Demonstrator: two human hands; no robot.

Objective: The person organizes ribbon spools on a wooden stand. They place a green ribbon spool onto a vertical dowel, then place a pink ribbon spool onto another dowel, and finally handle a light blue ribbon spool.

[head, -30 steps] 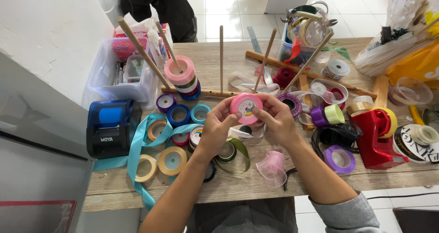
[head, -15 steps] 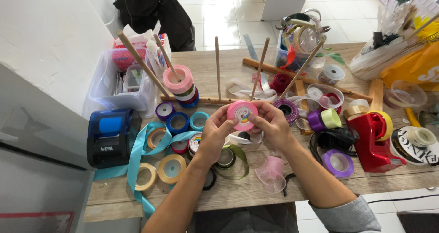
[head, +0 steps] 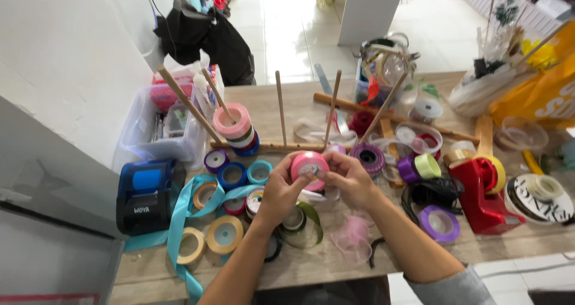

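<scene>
Both hands meet above the table's middle: the left hand point(head: 280, 192) and the right hand point(head: 349, 179) are each curled about a round pink roll of ribbon point(head: 308, 164), fingers closed on its rim from either side. The roll is lifted off the wooden table point(head: 335, 260), its open core facing the person, equally near both hands. Just beyond the knuckles stands a wooden peg rack point(head: 281, 144). Right of the right hand sits a red tape dispenser point(head: 482, 191); left of the left hand, a blue label printer point(head: 145, 194).
</scene>
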